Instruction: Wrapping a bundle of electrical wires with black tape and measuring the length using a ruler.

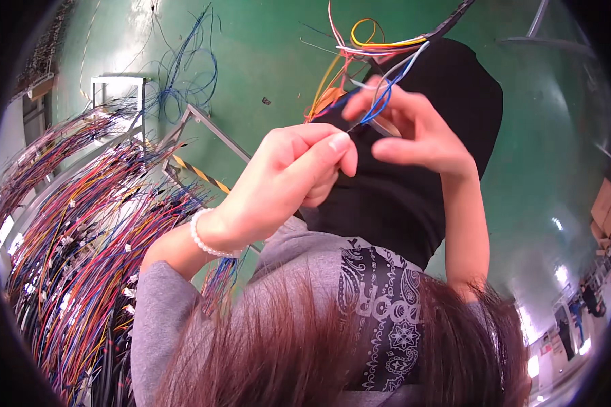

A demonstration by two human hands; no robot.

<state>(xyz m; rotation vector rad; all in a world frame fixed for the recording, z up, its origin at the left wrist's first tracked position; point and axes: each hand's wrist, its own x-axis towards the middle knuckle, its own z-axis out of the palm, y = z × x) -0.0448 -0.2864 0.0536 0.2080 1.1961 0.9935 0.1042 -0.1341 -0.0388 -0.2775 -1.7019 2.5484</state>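
Observation:
My left hand [299,166] is closed, thumb pressed against the bent fingers, pinching the end of some blue wires [383,105]. A short dark bit shows where they enter the grip; what lies inside the fist is hidden. Beside it, my right hand [424,136] has its thumb and fingers apart, slightly curled, with the blue wires passing by the fingertips. These wires belong to a wire bundle [387,49] with yellow, white and red strands, which fans out of a black sleeve [448,26] above my lap. An orange-brown piece [329,98] sits among the strands.
To my left, a large mass of multicoloured wires [81,271] lies over a metal frame [214,129]. A yellow-and-black striped bar [200,174] is near it. Loose blue wires [183,74] trail on the green floor [265,61]. Cardboard [601,210] stands at the far right.

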